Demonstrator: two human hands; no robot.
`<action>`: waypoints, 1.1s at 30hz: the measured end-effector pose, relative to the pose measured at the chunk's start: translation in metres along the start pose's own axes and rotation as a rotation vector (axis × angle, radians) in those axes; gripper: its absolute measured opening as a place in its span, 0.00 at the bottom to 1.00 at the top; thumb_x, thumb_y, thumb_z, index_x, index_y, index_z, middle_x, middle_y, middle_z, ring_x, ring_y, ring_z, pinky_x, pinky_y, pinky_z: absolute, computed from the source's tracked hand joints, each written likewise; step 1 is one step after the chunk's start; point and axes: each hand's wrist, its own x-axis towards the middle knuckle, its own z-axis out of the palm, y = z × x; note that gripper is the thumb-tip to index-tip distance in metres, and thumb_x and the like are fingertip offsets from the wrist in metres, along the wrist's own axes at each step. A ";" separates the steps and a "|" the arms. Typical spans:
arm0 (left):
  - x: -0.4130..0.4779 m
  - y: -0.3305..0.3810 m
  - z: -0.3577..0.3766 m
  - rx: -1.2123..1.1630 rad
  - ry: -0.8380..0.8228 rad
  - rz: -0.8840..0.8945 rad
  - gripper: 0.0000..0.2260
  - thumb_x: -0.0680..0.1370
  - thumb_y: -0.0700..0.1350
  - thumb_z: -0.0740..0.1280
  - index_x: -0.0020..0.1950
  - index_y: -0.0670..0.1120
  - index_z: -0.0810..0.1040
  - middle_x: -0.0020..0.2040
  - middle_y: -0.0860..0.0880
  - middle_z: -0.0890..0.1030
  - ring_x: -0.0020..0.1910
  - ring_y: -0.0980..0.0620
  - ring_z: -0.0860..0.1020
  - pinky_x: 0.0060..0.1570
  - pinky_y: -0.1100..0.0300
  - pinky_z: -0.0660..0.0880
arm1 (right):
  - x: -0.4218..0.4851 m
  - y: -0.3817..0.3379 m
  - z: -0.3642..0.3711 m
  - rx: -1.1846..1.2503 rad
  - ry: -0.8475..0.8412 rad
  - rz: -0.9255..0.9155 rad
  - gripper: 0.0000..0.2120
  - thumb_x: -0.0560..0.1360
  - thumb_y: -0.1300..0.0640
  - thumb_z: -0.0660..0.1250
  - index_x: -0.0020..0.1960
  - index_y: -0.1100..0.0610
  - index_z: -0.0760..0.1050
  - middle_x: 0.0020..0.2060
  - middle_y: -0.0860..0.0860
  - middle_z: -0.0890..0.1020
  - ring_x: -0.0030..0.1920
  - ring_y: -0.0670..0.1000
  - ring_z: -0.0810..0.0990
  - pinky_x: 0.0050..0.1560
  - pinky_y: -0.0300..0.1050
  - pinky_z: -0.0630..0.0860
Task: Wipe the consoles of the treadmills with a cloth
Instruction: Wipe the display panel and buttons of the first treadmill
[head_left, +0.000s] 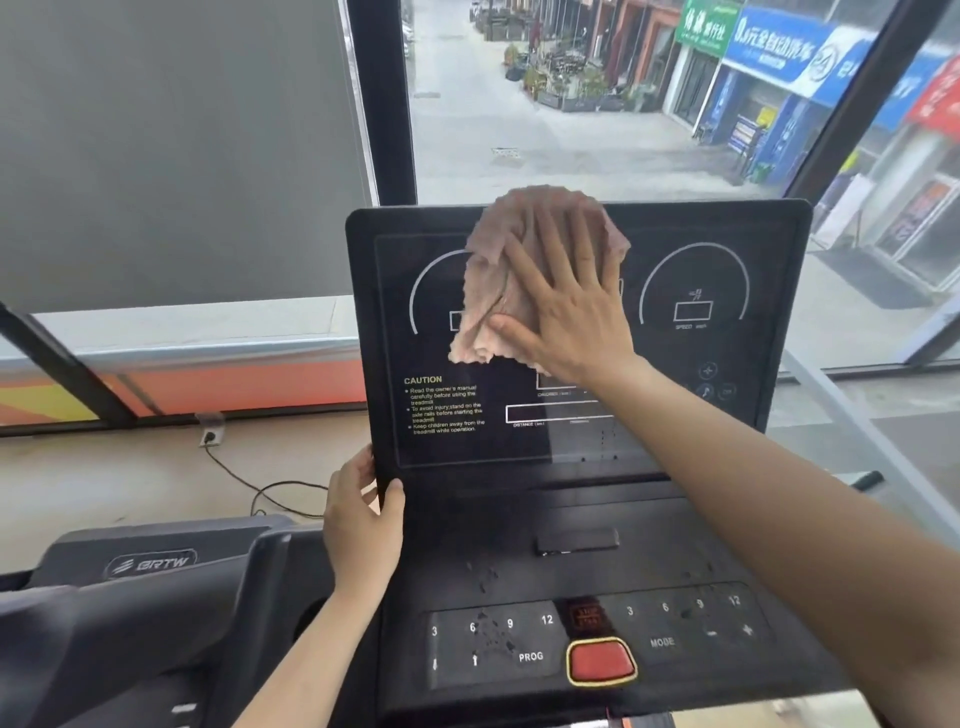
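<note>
I see the console (727, 234) standing upright before a street-facing window (571, 104). The cloth (498, 291), pink, lies on its upper middle, reaching the top edge. It looks soft, light and limp, so I'd pin it under a flat palm rather than pinch it. My right hand (566, 312) does so, fingers spread straight. My left hand (358, 514) grips the console's lower left corner. The key panel (675, 644) below seems speckled, perhaps with dust.

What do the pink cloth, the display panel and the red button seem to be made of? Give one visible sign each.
Pink cloth: soft napped fabric, perhaps microfibre; it wrinkles and its edges look fuzzy. Display panel: glossy black plastic or glass; it mirrors light. Red button: probably plastic, smooth, evenly coloured.
</note>
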 end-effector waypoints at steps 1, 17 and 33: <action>-0.001 0.001 -0.001 0.005 -0.007 0.006 0.21 0.78 0.37 0.70 0.70 0.51 0.76 0.62 0.51 0.79 0.57 0.54 0.79 0.60 0.51 0.79 | 0.006 0.002 -0.003 0.008 0.001 0.022 0.39 0.79 0.27 0.49 0.83 0.45 0.46 0.83 0.55 0.48 0.82 0.63 0.42 0.78 0.65 0.36; -0.040 0.011 0.026 0.275 -0.086 0.466 0.24 0.73 0.45 0.72 0.70 0.45 0.76 0.65 0.47 0.77 0.65 0.46 0.75 0.67 0.52 0.70 | -0.175 -0.017 0.071 -0.038 -0.234 0.067 0.39 0.80 0.28 0.47 0.83 0.47 0.41 0.82 0.56 0.43 0.80 0.62 0.34 0.79 0.67 0.45; -0.053 0.006 0.066 0.535 -0.322 0.687 0.21 0.73 0.50 0.72 0.66 0.50 0.81 0.58 0.54 0.80 0.56 0.50 0.75 0.57 0.53 0.75 | -0.013 0.077 -0.014 0.038 -0.095 0.195 0.42 0.79 0.28 0.50 0.83 0.50 0.42 0.82 0.61 0.42 0.81 0.66 0.39 0.78 0.67 0.36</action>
